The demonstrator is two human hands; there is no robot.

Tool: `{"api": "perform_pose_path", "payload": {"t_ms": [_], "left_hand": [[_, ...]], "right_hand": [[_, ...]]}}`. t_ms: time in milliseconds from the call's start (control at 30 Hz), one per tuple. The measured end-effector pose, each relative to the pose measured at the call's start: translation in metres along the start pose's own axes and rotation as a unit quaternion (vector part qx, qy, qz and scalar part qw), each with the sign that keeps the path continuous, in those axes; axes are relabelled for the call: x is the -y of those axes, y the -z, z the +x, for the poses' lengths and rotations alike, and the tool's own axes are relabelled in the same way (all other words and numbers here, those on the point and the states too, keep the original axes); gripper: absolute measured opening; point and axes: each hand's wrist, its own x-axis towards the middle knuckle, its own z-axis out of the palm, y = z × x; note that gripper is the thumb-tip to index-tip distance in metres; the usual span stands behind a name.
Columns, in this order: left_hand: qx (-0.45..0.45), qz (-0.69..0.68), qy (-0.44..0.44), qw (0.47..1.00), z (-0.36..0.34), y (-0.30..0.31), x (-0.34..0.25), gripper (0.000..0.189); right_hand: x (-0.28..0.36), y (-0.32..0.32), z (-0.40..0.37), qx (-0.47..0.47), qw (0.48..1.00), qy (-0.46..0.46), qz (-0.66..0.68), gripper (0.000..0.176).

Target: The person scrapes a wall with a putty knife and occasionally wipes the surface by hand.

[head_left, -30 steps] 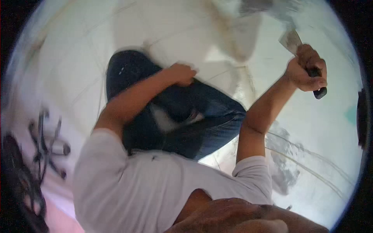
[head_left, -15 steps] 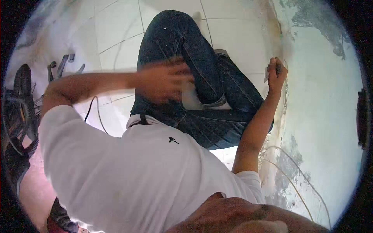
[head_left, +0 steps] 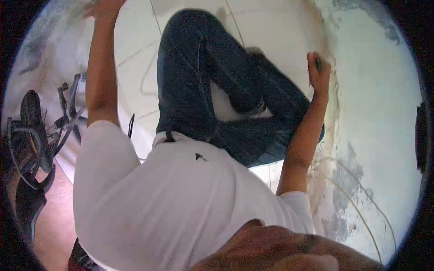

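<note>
My left arm reaches up to the far left, and my left hand [head_left: 105, 6] is cut by the top edge of the view. Its visible fingers look stretched out and a little blurred, close to the stained wall, with nothing seen in them. On the other side, my right hand [head_left: 320, 72] is raised beside the right wall [head_left: 370, 104], fingers curled round a small dark thing [head_left: 319, 64] whose kind I cannot tell. Between my arms are my folded legs in dark jeans [head_left: 185, 67].
Pale floor tiles [head_left: 135, 40] spread around my legs. Left of me stand black bicycle-like parts [head_left: 34, 131] with a frame and tubes. A thin cable [head_left: 357, 205] runs along the right wall's foot, where paint is peeling. A black cord [head_left: 131, 125] shows beside my left sleeve.
My left hand has swung from over my lap up to the far left. My right hand has moved slightly forward, and the pale flat piece seen at it before no longer shows.
</note>
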Motion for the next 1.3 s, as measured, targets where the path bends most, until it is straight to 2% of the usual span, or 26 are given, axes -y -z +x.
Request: {"api": "perform_pose_path", "payload": {"t_ms": [33,67,100,133,200,233,267,333,400,433,533,633,700,733,767,800,833,867,900,933,1000,1067,1100,1167,1233,1300], "left_hand": [[-0.104,0.001,-0.198,0.975,-0.08,0.015,-0.066,0.053],[-0.196,0.014,-0.385,0.902,-0.179,0.026,-0.136,0.054],[-0.257,0.03,-0.559,0.788,-0.186,0.034,-0.15,0.056],[-0.248,0.027,-0.571,0.782,-0.177,0.024,-0.152,0.056],[-0.057,0.107,-0.658,0.743,-0.134,-0.008,-0.124,0.059],[0.023,0.249,-0.337,0.908,-0.031,-0.012,-0.099,0.052],[0.024,0.247,-0.347,0.904,-0.04,-0.013,-0.113,0.052],[-0.163,0.183,-0.451,0.858,-0.089,0.009,-0.155,0.051],[-0.32,0.119,-0.538,0.771,-0.136,0.035,-0.175,0.051],[-0.313,0.12,-0.546,0.768,-0.137,0.046,-0.183,0.051],[-0.229,0.271,-0.365,0.861,-0.148,0.073,-0.202,0.055],[-0.157,0.403,-0.164,0.887,-0.15,0.093,-0.233,0.06],[-0.275,0.313,-0.436,0.798,-0.17,0.019,-0.217,0.053],[-0.097,0.228,-0.558,0.792,-0.257,-0.002,-0.212,0.058],[0.092,0.324,-0.542,0.769,-0.32,-0.004,-0.237,0.069],[0.185,0.195,-0.685,0.677,-0.351,-0.046,-0.217,0.07],[0.342,0.116,-0.721,0.592,-0.398,-0.053,-0.212,0.071],[0.59,0.148,-0.696,0.381,-0.431,-0.116,-0.184,0.067],[0.517,0.149,-0.683,0.494,-0.452,-0.059,-0.207,0.058],[0.492,0.154,-0.712,0.477,-0.44,-0.038,-0.243,0.058],[0.433,0.041,-0.717,0.545,-0.408,-0.016,-0.306,0.058],[0.22,-0.08,-0.658,0.716,-0.377,-0.017,-0.329,0.061],[0.212,-0.086,-0.664,0.711,-0.365,-0.025,-0.329,0.061],[-0.004,0.087,-0.656,0.75,-0.349,-0.05,-0.324,0.07],[0.22,0.162,-0.693,0.668,-0.333,-0.114,-0.287,0.081],[0.183,0.17,-0.69,0.679,-0.339,-0.154,-0.272,0.088]], "right_hand": [[-0.01,-0.002,0.016,-0.026,1.0,0.012,-0.004,0.036],[-0.001,0.004,0.022,-0.012,1.0,-0.001,-0.026,0.036],[0.0,0.005,0.021,-0.017,0.999,-0.011,-0.025,0.036],[-0.002,0.006,0.021,-0.017,1.0,-0.015,-0.005,0.036],[0.002,0.006,0.027,-0.024,0.999,-0.002,0.032,0.036],[0.001,0.001,0.026,-0.028,0.999,-0.008,0.032,0.036],[-0.001,0.002,0.024,-0.021,1.0,0.012,-0.011,0.037],[0.003,0.006,0.03,-0.003,0.999,0.031,-0.038,0.039],[0.009,0.005,0.02,0.015,1.0,0.013,-0.009,0.04],[0.01,0.005,0.028,0.016,1.0,0.008,-0.002,0.041],[-0.002,-0.002,0.035,-0.001,1.0,0.021,0.004,0.041],[-0.019,-0.009,0.029,-0.004,0.997,0.077,0.01,0.038],[0.009,-0.004,0.013,-0.001,1.0,0.019,-0.024,0.033],[0.003,-0.007,0.011,-0.014,0.999,0.035,0.013,0.032],[0.0,-0.004,0.019,-0.048,0.996,0.066,0.039,0.03],[-0.008,-0.009,0.019,-0.073,0.992,0.08,0.066,0.03],[-0.015,-0.017,0.021,-0.1,0.986,0.104,0.086,0.029],[-0.011,-0.01,0.027,-0.087,0.993,0.077,0.025,0.026],[0.0,-0.002,0.024,-0.068,0.995,0.036,0.062,0.023],[-0.004,-0.002,0.025,-0.114,0.985,0.095,0.091,0.024],[0.002,0.006,0.021,-0.15,0.982,0.086,0.082,0.026],[0.01,0.017,0.019,-0.183,0.975,0.096,0.084,0.027],[0.011,0.016,0.021,-0.203,0.971,0.094,0.085,0.026],[0.003,0.015,0.024,-0.227,0.963,0.092,0.112,0.027],[-0.003,0.014,0.023,-0.247,0.955,0.086,0.143,0.027],[-0.004,0.019,0.02,-0.284,0.933,0.042,0.219,0.025]]}}
